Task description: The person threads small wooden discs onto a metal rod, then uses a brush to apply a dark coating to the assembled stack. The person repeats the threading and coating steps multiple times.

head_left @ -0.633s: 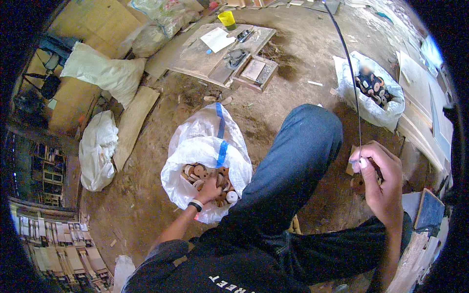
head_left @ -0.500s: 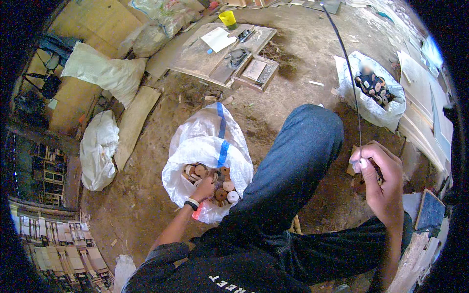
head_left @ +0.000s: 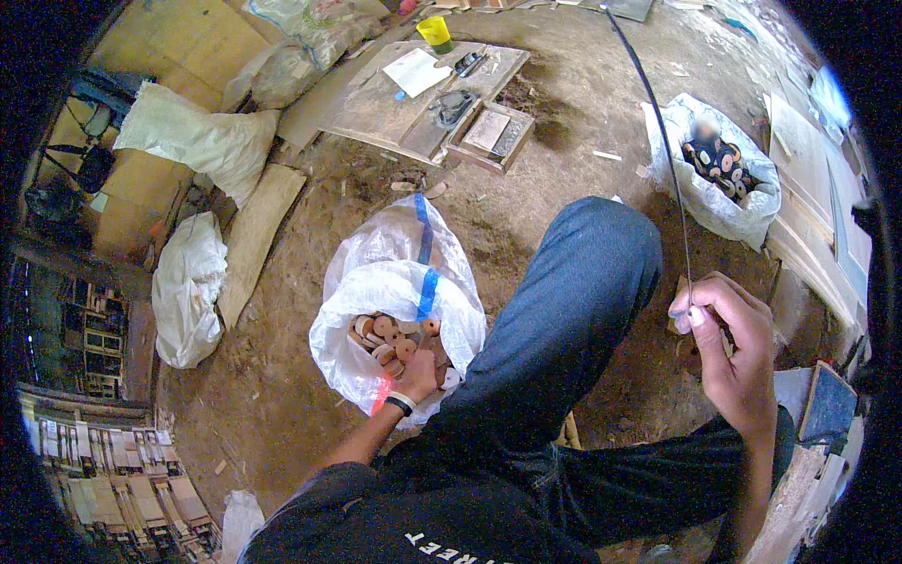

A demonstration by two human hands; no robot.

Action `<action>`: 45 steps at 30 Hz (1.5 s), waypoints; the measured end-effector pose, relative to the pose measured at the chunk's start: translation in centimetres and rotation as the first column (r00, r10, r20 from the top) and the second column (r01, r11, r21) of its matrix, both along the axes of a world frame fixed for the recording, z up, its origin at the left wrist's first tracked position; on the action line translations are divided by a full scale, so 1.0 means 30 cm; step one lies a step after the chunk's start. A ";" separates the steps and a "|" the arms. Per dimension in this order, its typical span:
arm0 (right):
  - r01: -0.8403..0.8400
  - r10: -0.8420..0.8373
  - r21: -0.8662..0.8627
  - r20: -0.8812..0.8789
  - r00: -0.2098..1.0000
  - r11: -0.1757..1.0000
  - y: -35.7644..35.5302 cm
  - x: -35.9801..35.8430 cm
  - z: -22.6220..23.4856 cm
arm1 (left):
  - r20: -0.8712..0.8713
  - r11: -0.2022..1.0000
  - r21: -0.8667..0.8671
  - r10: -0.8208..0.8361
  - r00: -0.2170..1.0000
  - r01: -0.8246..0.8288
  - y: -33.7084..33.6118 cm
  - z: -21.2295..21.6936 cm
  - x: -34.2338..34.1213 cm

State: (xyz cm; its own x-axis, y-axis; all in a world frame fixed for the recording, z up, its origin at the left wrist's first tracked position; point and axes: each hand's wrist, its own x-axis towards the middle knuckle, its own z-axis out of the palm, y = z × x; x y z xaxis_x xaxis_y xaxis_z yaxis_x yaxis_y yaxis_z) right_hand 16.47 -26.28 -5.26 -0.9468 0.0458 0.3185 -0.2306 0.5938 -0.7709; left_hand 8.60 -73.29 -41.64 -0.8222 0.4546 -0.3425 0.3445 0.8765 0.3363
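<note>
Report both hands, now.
Left hand: in the white sack among brown discs; grip cannot be told.
Right hand: closed, holding a thin black rod.

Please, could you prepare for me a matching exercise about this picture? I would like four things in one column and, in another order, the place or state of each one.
Column one
1. left hand
2. right hand
3. yellow cup
4. dark and light discs

Column two
A. at the far edge of the low board
B. in the open sack on the right
C. in the mouth of the white sack with blue stripes
D. pinching the lower visible end of a thin dark rod or cord

Right pairs: 1-C, 2-D, 3-A, 4-B
</note>
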 end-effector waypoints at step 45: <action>-0.457 0.443 0.068 0.160 0.882 0.887 -0.064 0.013 -0.009 | 0.196 0.240 0.965 -0.381 0.904 -0.108 0.444 1.430 -0.341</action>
